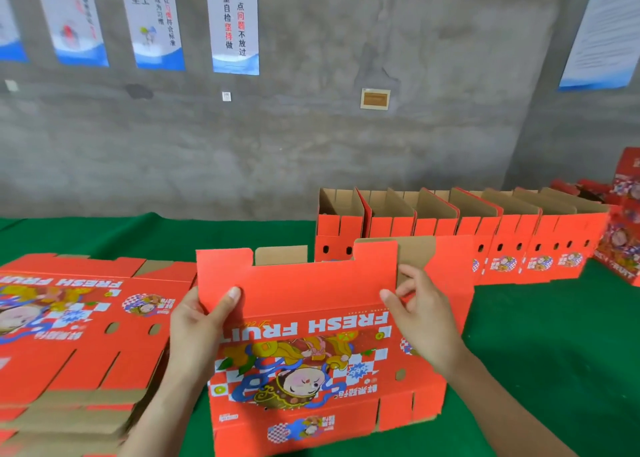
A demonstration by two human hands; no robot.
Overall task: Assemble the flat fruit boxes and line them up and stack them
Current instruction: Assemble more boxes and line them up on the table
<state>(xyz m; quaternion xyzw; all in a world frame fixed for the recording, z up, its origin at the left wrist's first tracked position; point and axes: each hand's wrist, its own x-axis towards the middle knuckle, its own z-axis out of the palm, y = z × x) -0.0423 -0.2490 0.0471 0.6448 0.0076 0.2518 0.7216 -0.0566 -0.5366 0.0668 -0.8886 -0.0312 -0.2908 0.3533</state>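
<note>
The left hand (197,328) and right hand (424,318) pinched the box (304,287) by its upper side edges, thumbs in front. It seemed light, stiff cardboard, probably best gripped beside creases.

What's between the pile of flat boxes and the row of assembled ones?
The head view shows the unfinished box, gripped by the left hand and right hand, and green cloth.

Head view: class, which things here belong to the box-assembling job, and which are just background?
Job: box being folded, gripped by left hand and right hand; pile of flat boxes; row of assembled boxes.
Background: wall posters; small framed plaque.
</note>
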